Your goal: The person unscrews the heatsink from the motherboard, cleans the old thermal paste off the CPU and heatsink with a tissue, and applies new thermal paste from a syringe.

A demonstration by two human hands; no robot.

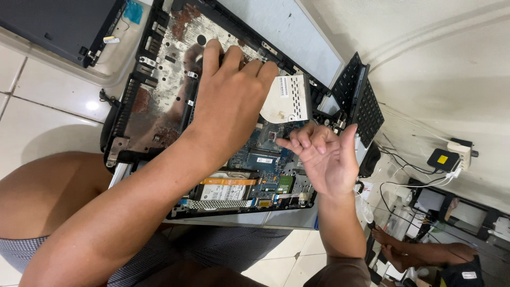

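An opened laptop lies on my lap, its blue circuit board bare and a hard drive in the near bay. The removed top cover, rusty on its underside, leans over the left half. My left hand lies on the middle of the laptop with its fingers together and the tips pressed down near the far edge, beside a white perforated metal shield. Just above the board's right side my right hand hovers palm up, fingers loosely curled. Nothing shows in it.
A black keyboard stands on edge at the laptop's right. A second dark laptop lies at the top left on the white tiled floor. White cables and a black adapter sit at right. Another person's feet are at the lower right.
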